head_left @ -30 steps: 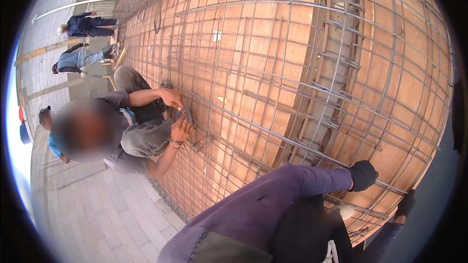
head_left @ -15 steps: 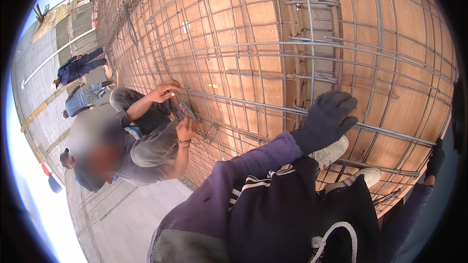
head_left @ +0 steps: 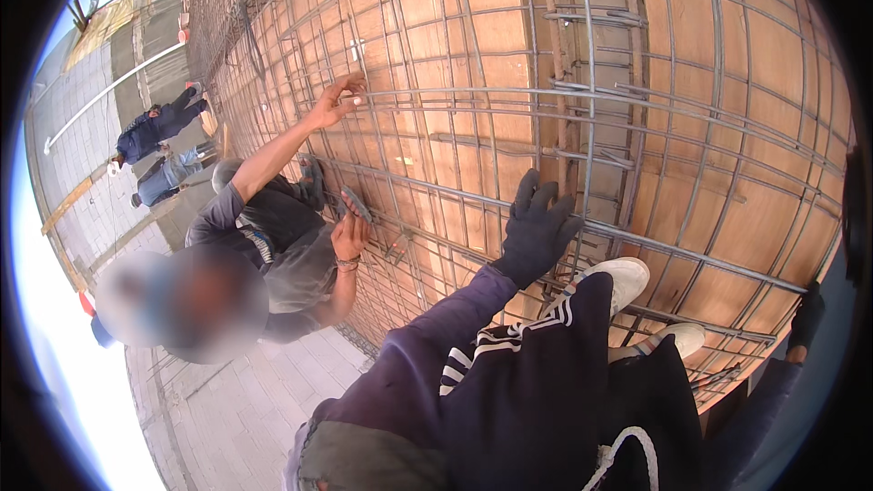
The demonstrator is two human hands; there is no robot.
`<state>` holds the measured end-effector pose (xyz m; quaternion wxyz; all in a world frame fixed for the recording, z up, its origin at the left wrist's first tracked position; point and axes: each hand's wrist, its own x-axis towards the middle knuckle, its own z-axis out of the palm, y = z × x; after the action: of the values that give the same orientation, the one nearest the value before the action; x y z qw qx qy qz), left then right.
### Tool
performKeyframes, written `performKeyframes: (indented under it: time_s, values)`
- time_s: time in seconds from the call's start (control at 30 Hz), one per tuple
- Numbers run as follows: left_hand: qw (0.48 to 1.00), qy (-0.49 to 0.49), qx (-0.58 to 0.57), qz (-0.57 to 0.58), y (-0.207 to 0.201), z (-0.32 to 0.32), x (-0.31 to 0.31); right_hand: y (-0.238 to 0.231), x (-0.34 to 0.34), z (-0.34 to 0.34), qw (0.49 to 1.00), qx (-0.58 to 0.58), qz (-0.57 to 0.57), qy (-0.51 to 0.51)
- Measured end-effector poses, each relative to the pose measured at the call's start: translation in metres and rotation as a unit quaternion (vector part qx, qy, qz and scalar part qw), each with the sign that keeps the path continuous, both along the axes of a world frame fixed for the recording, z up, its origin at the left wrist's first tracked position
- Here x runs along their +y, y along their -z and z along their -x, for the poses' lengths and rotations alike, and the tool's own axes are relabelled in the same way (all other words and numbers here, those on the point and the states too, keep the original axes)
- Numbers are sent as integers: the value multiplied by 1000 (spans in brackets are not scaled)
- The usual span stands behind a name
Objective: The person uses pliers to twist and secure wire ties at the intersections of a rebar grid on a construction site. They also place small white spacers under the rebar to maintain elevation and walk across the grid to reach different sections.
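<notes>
My left hand [head_left: 536,232], in a dark knit glove, lies over a long steel rebar [head_left: 673,249] of the mesh. Its fingers are stretched out and a little apart, touching or just above the bar. At the far right edge my right hand [head_left: 806,316], also in a dark glove, is beside the bar's end; shadow hides its fingers. The rebar mesh [head_left: 436,95] runs over light brown plywood panels [head_left: 491,14]. Between two panels, thicker rusty bars [head_left: 559,45] with bent ties lie in a gap.
A co-worker [head_left: 273,245] squats at the left, one bare hand [head_left: 341,98] over the mesh, the other holding a dark tool [head_left: 356,205]. My light shoes [head_left: 623,280] stand on the mesh. Two more people [head_left: 164,127] are farther off, near a grey block wall [head_left: 227,400].
My left hand has moved left along the bar, and its fingers now point more upward. The co-worker's upper hand has reached farther out over the mesh. The view has shifted slightly.
</notes>
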<state>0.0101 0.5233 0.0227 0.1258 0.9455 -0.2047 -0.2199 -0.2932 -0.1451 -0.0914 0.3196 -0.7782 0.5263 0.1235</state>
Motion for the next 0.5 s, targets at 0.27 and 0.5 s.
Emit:
performKeyframes:
  time_s: [0.27,0.5]
  values:
    - [996,-38,68,52,-6,-5,4,10,-7,-11,995,-22,-36,88]
    - [994,-30,23,97,-8,-3,12,24,-7,-18,989,-135,61,11]
